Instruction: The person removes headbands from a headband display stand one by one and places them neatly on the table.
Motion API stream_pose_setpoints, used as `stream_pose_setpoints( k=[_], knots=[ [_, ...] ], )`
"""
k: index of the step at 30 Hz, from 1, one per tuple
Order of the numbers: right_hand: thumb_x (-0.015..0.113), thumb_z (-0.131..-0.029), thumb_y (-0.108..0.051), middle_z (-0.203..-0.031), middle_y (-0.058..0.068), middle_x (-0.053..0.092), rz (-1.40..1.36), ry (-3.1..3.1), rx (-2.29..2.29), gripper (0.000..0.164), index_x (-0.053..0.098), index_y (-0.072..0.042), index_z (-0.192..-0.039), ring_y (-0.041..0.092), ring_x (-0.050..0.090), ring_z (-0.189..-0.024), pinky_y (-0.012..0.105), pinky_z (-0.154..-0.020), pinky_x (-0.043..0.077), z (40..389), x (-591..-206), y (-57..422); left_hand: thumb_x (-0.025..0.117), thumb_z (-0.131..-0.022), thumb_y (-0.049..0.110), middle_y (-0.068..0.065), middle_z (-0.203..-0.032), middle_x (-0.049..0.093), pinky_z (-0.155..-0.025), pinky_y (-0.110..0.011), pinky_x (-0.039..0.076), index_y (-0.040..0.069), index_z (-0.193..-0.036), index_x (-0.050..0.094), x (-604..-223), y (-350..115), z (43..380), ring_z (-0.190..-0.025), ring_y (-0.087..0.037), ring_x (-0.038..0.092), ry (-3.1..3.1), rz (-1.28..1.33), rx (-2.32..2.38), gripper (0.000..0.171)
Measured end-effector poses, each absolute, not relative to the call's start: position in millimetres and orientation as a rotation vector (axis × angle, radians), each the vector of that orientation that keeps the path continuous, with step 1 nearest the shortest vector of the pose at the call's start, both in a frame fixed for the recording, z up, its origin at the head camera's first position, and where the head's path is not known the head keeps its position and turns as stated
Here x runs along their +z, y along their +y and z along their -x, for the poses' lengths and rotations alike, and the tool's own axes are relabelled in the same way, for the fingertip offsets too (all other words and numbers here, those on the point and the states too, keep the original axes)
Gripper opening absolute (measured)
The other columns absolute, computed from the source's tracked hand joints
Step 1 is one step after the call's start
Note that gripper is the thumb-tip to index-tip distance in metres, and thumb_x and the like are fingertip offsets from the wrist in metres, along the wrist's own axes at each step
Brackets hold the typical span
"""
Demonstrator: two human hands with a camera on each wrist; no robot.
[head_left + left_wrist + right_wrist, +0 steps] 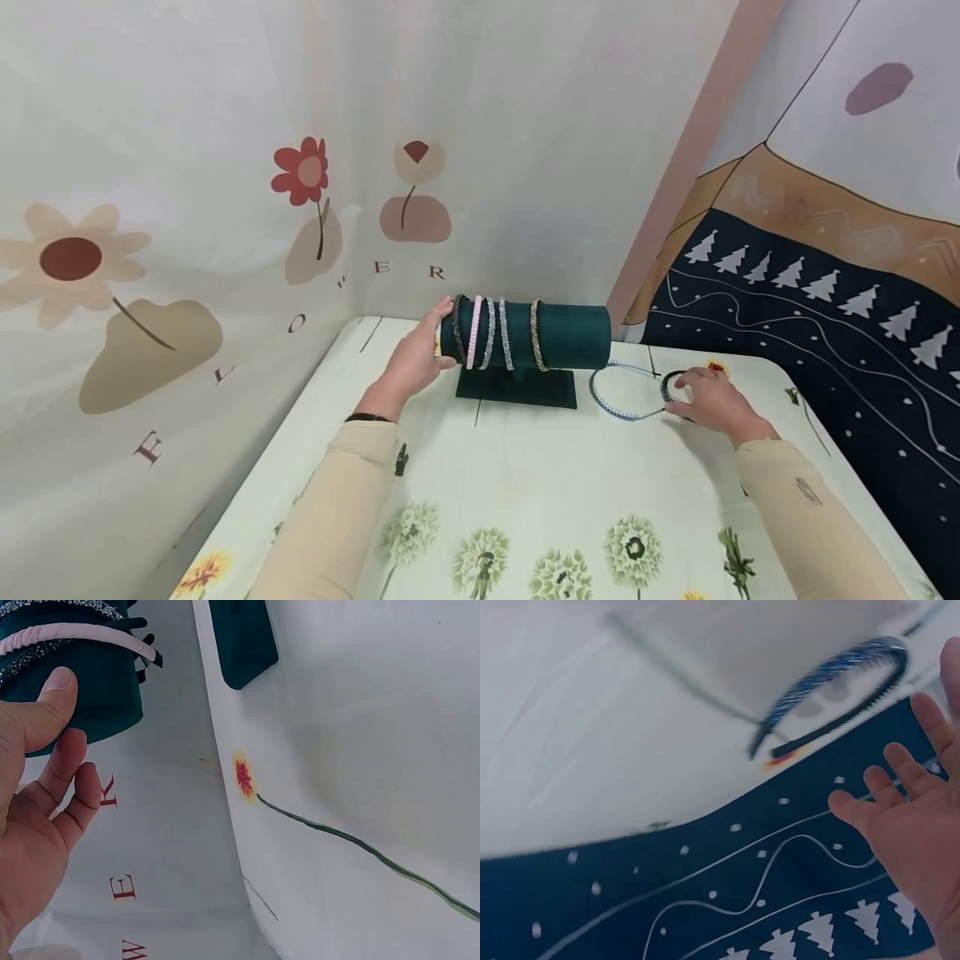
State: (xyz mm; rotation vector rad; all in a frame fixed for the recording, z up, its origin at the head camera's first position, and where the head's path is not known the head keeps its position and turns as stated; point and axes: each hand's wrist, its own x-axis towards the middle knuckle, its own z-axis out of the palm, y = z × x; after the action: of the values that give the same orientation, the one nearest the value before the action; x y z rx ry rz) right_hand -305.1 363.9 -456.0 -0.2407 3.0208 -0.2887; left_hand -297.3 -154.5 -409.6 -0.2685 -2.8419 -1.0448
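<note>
A dark green velvet headband stand (577, 337) lies level on its base (516, 390), carrying several headbands. Among them are a pink headband (474, 333), two silvery ones and a gold-toned headband (537, 335) farther right. My left hand (416, 354) grips the roll's left end, thumb in front, as the left wrist view also shows with the thumb (56, 697) on the velvet. On the table at right, my right hand (712, 402) is beside a dark blue glittery headband (832, 671), its fingers loosely extended. A light blue headband (615, 410) lies between that one and the stand.
The table (525, 467) wears a pale cloth printed with flowers. A hanging cloth (525, 167) stands behind and to the left, and a dark blue cloth with white trees (787, 317) borders the right side. A small black clip-like thing (401, 460) lies beside my left sleeve.
</note>
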Motion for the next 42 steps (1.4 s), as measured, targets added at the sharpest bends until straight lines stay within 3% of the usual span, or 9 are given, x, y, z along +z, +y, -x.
stream_pose_setpoints(
  k=[6, 11, 15, 17, 21, 28, 42],
  knots=[
    [0.077, -0.097, -0.049, -0.164, 0.037, 0.036, 0.221, 2.98, -0.567, 0.095, 0.032, 0.004, -0.163, 0.059, 0.04, -0.146, 0.075, -0.116, 0.041, 304.5, -430.6, 343.4, 0.083, -0.094, 0.009, 0.013, -0.182, 0.01, -0.125, -0.057, 0.043, 0.029, -0.172, 0.017, -408.6, -154.3, 297.4, -0.155, -0.038, 0.044, -2.833, 0.277, -1.04, 0.104],
    [0.08, -0.094, -0.052, -0.171, 0.033, 0.025, 0.242, 2.971, -0.737, 0.115, 0.01, 0.0, -0.17, 0.058, 0.036, -0.15, 0.075, -0.119, 0.039, 305.2, -407.3, 324.9, 0.083, -0.094, 0.009, 0.013, -0.182, 0.01, -0.125, -0.058, 0.043, 0.03, -0.172, 0.017, -408.6, -154.4, 297.0, -0.155, -0.039, 0.044, -2.834, 0.268, -1.045, 0.104],
    [0.083, -0.093, -0.045, -0.174, 0.029, 0.024, 0.287, 2.997, -0.842, 0.12, 0.001, -0.006, -0.172, 0.056, 0.028, -0.156, 0.078, -0.121, 0.033, 305.8, -391.9, 304.6, 0.082, -0.094, 0.009, 0.013, -0.182, 0.01, -0.125, -0.059, 0.043, 0.031, -0.172, 0.016, -408.6, -154.5, 297.5, -0.156, -0.039, 0.043, -2.839, 0.262, -1.051, 0.104],
    [0.085, -0.092, -0.044, -0.175, 0.027, 0.024, 0.327, 3.026, -0.866, 0.122, 0.0, -0.008, -0.172, 0.055, 0.019, -0.159, 0.081, -0.121, 0.029, 305.1, -383.8, 293.3, 0.082, -0.094, 0.01, 0.013, -0.182, 0.01, -0.125, -0.059, 0.043, 0.031, -0.172, 0.016, -408.4, -154.5, 298.0, -0.156, -0.039, 0.043, -2.839, 0.264, -1.048, 0.104],
    [0.089, -0.089, -0.043, -0.175, 0.024, 0.025, 0.422, 3.082, -0.877, 0.123, 0.005, -0.011, -0.173, 0.051, 0.014, -0.16, 0.082, -0.119, 0.032, 303.0, -369.0, 270.4, 0.083, -0.094, 0.01, 0.013, -0.182, 0.01, -0.126, -0.059, 0.042, 0.03, -0.172, 0.017, -407.6, -154.7, 298.4, -0.156, -0.038, 0.043, -2.835, 0.269, -1.043, 0.104],
    [0.089, -0.089, -0.04, -0.174, 0.02, 0.028, 0.572, 3.081, -0.881, 0.119, 0.01, -0.013, -0.173, 0.045, 0.016, -0.161, 0.078, -0.115, 0.042, 301.7, -354.8, 234.4, 0.082, -0.094, 0.009, 0.015, -0.182, 0.01, -0.126, -0.061, 0.041, 0.032, -0.172, 0.016, -407.2, -154.9, 296.1, -0.157, -0.039, 0.041, -2.844, 0.263, -1.065, 0.105],
    [0.092, -0.083, -0.047, -0.174, 0.014, 0.034, 0.854, 3.135, -0.548, 0.117, 0.022, -0.016, -0.171, 0.041, 0.021, -0.163, 0.069, -0.129, 0.031, 308.6, -354.7, 169.6, 0.083, -0.094, 0.009, 0.014, -0.182, 0.011, -0.125, -0.06, 0.043, 0.032, -0.172, 0.016, -408.6, -155.6, 296.4, -0.155, -0.04, 0.044, -2.828, 0.27, -1.062, 0.105]
  ],
)
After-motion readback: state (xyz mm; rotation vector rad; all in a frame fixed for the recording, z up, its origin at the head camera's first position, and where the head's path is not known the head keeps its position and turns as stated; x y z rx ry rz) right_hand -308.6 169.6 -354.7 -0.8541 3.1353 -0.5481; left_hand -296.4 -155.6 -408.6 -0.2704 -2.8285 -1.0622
